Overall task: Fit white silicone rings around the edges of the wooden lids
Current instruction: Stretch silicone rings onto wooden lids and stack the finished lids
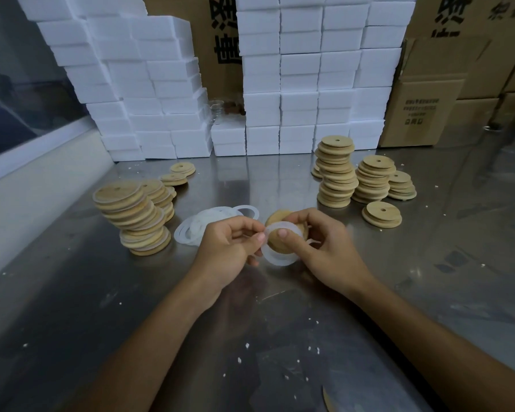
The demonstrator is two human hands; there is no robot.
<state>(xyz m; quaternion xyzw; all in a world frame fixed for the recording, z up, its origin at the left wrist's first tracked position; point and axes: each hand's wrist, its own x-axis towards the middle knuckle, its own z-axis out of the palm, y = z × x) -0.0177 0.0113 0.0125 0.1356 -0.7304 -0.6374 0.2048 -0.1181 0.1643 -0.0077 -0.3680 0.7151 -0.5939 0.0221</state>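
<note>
The fingers (283, 233) of the right hand (324, 251) curl round a wooden lid (278, 243), thumb pressed on its face. The left hand (229, 248) pinches the edge of a white ring (275, 260) that sits partly round the lid — its lower arc hangs loose below. Both are held above the counter (101, 307). Just behind the left hand lies a pile of loose rings (197, 227). Left of it stands a leaning stack of ringed lids (134, 215); to the right — bare lids in three stacks (363, 176), one lid (381, 214) lying apart. White foam boxes (304, 84) line the back.
</note>
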